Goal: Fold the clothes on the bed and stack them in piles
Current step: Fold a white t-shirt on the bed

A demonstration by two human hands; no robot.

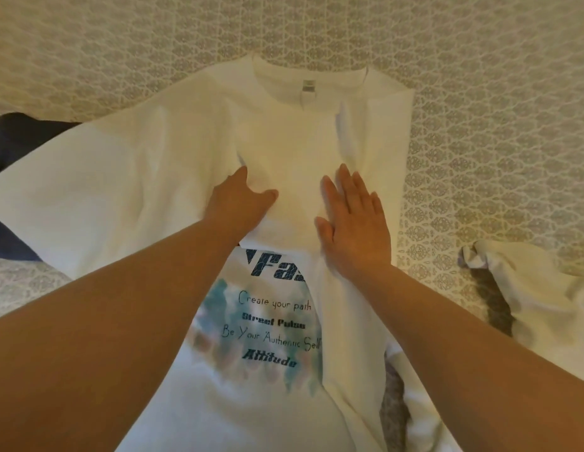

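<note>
white tee [173, 164] under fingers [349, 187], on bed [480, 93]

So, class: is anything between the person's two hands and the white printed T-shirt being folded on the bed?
Nothing visible is. The left hand grips a fold of the white T-shirt, and the right hand lies flat directly on its cloth. Other white clothes sit off to the right, apart from both hands.
</note>
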